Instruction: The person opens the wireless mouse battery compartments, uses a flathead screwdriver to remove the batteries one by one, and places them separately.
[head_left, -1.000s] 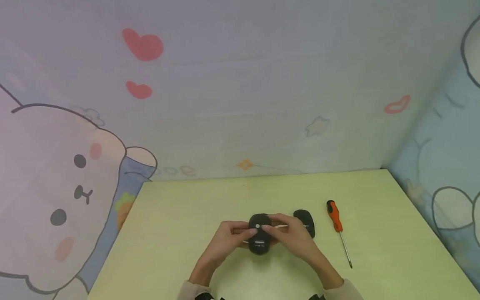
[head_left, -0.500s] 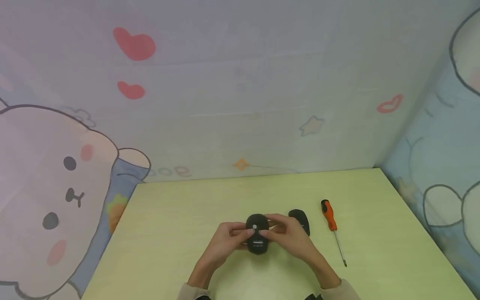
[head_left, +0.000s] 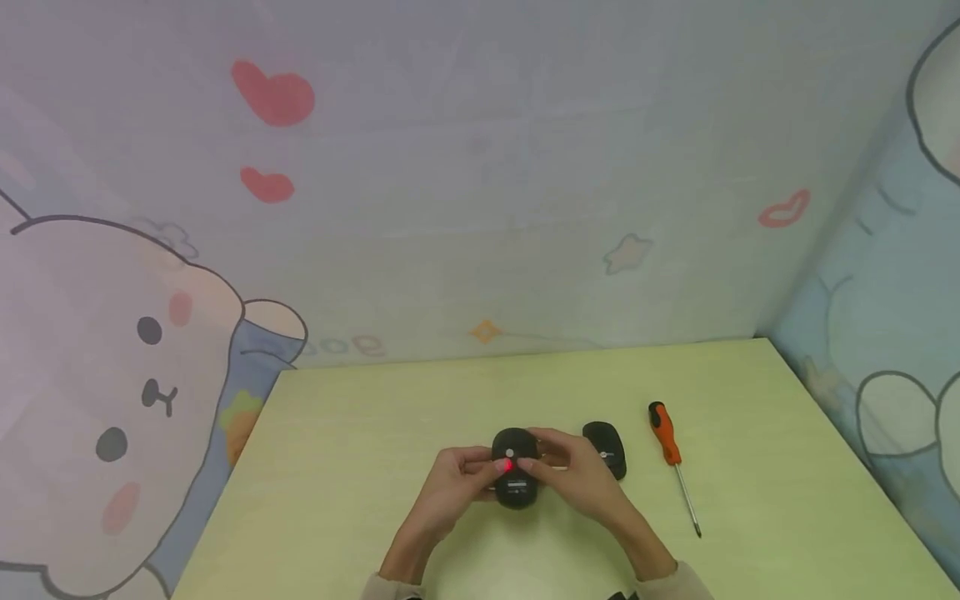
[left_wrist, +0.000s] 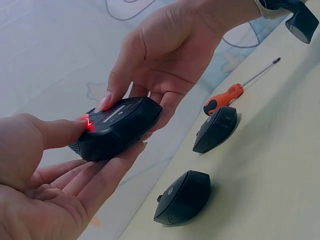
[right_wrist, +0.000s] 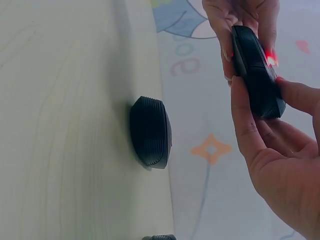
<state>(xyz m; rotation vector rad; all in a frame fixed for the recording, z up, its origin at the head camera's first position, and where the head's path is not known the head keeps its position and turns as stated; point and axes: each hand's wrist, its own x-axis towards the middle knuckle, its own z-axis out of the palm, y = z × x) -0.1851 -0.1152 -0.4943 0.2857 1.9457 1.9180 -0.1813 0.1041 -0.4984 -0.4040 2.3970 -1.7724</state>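
Note:
Both hands hold a black computer mouse (head_left: 516,492) above the table, its underside with a printed label facing up. My left hand (head_left: 446,490) grips its left side, thumb on the underside and fingers beneath. On the other side my right hand (head_left: 585,475) pinches it the same way. Red light glows at the left thumb tip, clearly seen in the left wrist view on the held mouse (left_wrist: 122,125). Two more black mice, a nearer one (left_wrist: 185,197) and one by the screwdriver (left_wrist: 216,130), stand on the table. The head view shows just one of these, a mouse (head_left: 606,450) right of the hands.
An orange and black screwdriver (head_left: 667,442) lies on the right of the pale yellow-green table (head_left: 360,417), its tip toward the person. A printed cloth backdrop (head_left: 450,208) rises behind the table's far edge and along its sides.
A red light has come on at the underside of the held mouse, by the left thumb. The hands keep their hold, and the head view has shifted slightly.

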